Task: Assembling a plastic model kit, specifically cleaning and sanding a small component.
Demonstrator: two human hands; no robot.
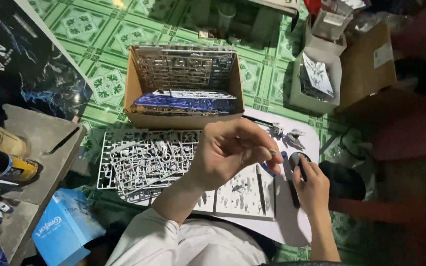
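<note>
My left hand [232, 152] is raised over a white board [292, 224], with its fingertips pinching a tiny grey plastic piece [272, 151]. To its right, my right hand [312, 189] rests on the board and grips a dark cutting tool with blue grips [288, 172], whose tip points up toward the pinched piece. A printed instruction sheet [242, 194] lies under both hands. Left of it, grey model sprue frames [144, 160] are stacked. Small assembled grey parts [287, 137] sit at the board's far edge.
An open cardboard box [130, 86] behind the board holds more grey and blue sprues. White cartons [316, 74] and a brown box [366, 59] stand at the right. At the left are a black lid with artwork [20, 64], a grey stool [40, 143] with cans, and a blue packet [65, 226].
</note>
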